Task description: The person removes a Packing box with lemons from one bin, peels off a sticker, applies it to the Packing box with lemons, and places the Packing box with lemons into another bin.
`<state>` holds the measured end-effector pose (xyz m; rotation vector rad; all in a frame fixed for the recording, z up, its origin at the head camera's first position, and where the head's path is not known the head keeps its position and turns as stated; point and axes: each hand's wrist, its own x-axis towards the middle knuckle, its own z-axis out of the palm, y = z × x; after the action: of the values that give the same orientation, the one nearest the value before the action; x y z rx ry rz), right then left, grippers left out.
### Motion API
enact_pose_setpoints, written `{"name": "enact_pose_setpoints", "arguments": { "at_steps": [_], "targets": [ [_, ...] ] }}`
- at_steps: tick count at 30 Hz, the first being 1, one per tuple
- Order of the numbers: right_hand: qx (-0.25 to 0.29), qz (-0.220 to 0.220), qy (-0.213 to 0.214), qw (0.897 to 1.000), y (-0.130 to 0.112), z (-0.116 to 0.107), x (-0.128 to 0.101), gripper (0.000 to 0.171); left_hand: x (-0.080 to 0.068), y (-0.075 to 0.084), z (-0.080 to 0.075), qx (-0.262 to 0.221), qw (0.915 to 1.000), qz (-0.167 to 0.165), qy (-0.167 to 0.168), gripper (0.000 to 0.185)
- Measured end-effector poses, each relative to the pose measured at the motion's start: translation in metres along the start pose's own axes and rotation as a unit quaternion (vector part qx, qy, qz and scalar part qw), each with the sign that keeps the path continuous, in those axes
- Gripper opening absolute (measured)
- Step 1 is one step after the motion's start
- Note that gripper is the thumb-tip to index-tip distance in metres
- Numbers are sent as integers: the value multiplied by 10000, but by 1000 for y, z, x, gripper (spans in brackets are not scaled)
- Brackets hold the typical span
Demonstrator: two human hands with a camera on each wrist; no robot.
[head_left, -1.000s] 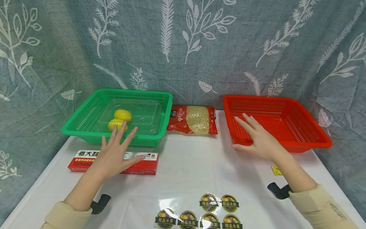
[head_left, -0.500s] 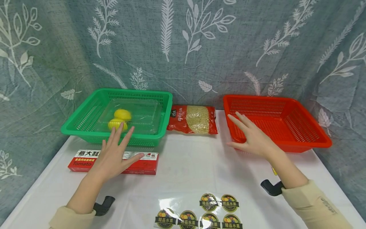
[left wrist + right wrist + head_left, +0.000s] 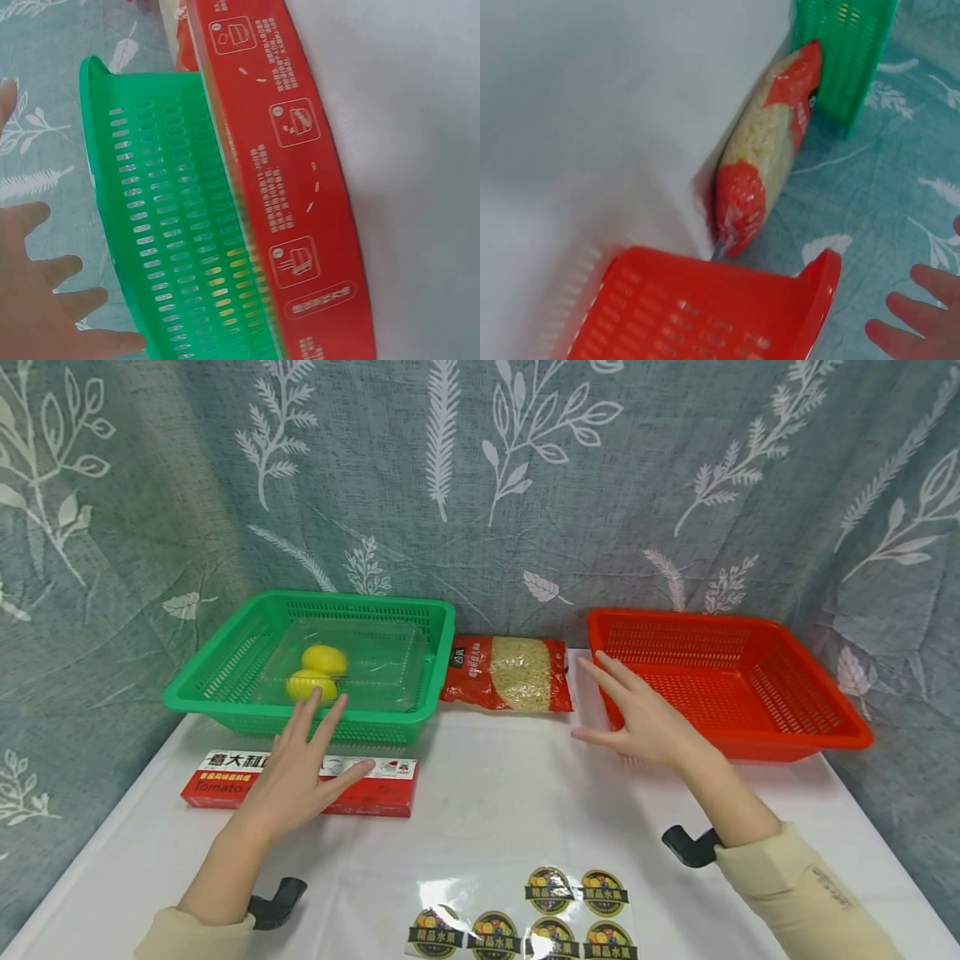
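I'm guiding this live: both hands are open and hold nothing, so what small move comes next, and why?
Probably carry the right hand a little further left and down onto the red pasta bag. That hand hovers open over the near left corner of the red basket, fingers pointing toward the bag between the two baskets. The left hand hangs open over the red tomato box.

I see the right hand (image 3: 645,722) has slid leftward off the red basket (image 3: 787,743): a second ago its fingers lay over the basket's near left corner, now they hang by the corner's outer edge, closer to the pasta bag (image 3: 506,672). The left hand (image 3: 296,772) has drawn back slightly toward me above the red box (image 3: 375,793), fingers spread as before.
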<state>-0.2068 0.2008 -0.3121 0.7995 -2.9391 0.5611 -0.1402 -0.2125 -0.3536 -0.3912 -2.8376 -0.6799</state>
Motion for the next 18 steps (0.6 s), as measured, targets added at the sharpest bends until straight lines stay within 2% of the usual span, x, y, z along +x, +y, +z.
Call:
{"name": "enact_pose_setpoints", "arguments": {
  "at_steps": [8,14,18],
  "targets": [
    [215,-92,158,9996,-10,7,12,87,-2,0,5,-208,9996,-128,172,81],
    [311,-91,11,9995,-18,9,18,86,-4,-3,5,-513,9976,-435,148,78],
    [309,-52,-14,9995,-23,11,22,86,-5,-4,6,-693,9958,-525,301,77]
  ]
}}
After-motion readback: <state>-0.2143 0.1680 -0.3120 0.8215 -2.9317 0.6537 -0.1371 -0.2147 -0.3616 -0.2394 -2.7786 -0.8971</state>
